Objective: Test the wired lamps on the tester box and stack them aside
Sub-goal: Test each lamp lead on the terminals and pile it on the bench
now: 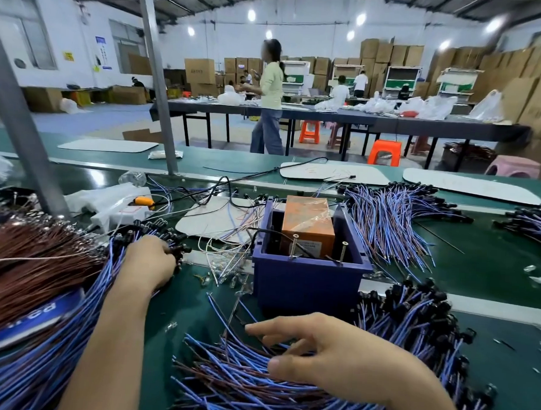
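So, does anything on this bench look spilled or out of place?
Yes. Small clear lamps lie scattered loose on the mat left of the blue box, apart from the wired bundles. More clear bits lie at the right. Two screws stand tilted on the box's front rim.

Factory floor: stacked cartons (389,53), long worktables (331,116).

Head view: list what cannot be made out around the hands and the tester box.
Head view only:
- Left hand: fingertips hidden among black lamp heads; its grip is unclear.
- Tester box: front wall hides its floor; the orange block has a label too small to read.
- Right hand: palm covers the wires beneath; forearm cut off by the bottom edge.
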Available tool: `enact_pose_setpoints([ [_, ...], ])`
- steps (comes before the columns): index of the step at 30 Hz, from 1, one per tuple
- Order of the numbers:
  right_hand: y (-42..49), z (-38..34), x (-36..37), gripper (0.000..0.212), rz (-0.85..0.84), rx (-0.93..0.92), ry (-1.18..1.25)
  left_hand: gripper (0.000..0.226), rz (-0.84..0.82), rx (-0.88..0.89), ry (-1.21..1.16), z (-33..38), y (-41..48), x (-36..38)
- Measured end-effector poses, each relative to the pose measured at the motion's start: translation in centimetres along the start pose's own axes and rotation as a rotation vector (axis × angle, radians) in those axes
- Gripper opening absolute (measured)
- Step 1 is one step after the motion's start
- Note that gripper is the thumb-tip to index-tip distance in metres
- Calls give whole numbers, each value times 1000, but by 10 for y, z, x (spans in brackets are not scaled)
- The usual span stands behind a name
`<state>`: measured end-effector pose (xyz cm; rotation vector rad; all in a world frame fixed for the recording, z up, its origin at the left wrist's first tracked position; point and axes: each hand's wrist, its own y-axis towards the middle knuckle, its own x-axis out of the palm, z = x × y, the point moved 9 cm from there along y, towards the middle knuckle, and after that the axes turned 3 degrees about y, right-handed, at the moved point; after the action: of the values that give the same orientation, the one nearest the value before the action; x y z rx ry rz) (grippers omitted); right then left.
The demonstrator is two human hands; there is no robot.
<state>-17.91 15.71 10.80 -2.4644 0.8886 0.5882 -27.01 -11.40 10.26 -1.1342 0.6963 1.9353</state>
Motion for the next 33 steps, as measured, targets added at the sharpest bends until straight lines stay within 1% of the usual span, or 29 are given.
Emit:
enact_pose_setpoints([
  [1,0,1,0,38,5,6,-2,24,-2,13,-7,2,0,0],
  [3,0,2,-2,39,17,13,-12,25,-74,48,12,5,0,11],
  [5,-1,3,-3,39,25,19,-21,27,-131,44,94,3,-1,24],
  [7,-1,3,-2,40,25,25,-27,31,-99,24,161,0,-1,27],
  [10,-1,3,-3,40,33,28,-30,31,-61,38,92,3,1,25],
  [12,-2,4,-5,41,45,24,-36,25,25,51,5,5,1,11],
  [13,-2,5,-6,41,53,25,-38,26,93,50,5,4,0,-1],
  [14,-2,6,-7,41,59,26,-37,31,155,41,33,0,0,-13],
  [15,-3,7,-9,41,68,27,-36,42,182,24,71,-5,1,-21],
  [16,-4,8,-10,41,75,28,-38,58,152,-7,110,-14,3,-24],
  [17,-4,9,-12,42,80,29,-42,75,86,-40,132,-26,6,-24],
  [19,-5,11,-14,43,86,37,-43,98,-62,-79,158,-52,11,-18],
  [21,-6,12,-15,43,83,41,-35,112,-199,-66,210,-72,8,-5],
  [23,-7,13,-17,43,88,43,-23,121,-262,-8,226,-82,-3,7],
  [26,-8,13,-19,42,105,42,-17,122,-176,84,239,-84,-14,13],
  [30,-10,14,-20,43,112,48,-3,114,1,121,300,-80,-22,14],
  [33,-9,14,-21,43,121,47,-16,109,38,142,326,-78,-26,16],
])
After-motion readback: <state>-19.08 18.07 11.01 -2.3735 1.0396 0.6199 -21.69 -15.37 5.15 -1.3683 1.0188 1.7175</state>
